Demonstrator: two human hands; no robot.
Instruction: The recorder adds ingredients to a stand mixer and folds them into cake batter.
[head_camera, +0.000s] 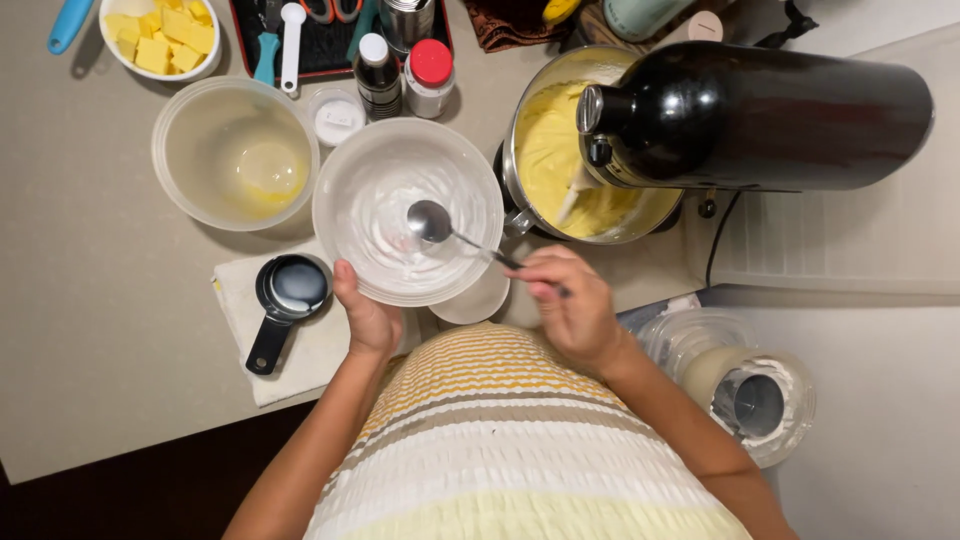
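My left hand (366, 318) grips the near rim of a clear plastic bowl (352, 170) dusted inside with white powder. My right hand (575, 305) holds the handle of a metal spoon (432, 221) whose head rests inside that bowl. Just right of the bowl stands a black stand mixer (755, 115). Its steel bowl (531, 103) holds pale yellow batter (545, 150) with the beater sunk in it.
An empty clear bowl (235, 152) sits at the left. A black measuring cup (288, 295) lies on a white towel (320, 352). A white bowl of butter cubes (163, 38), two small bottles (405, 72) and a tool tray stand at the back. A flour container (752, 398) with a scoop sits right.
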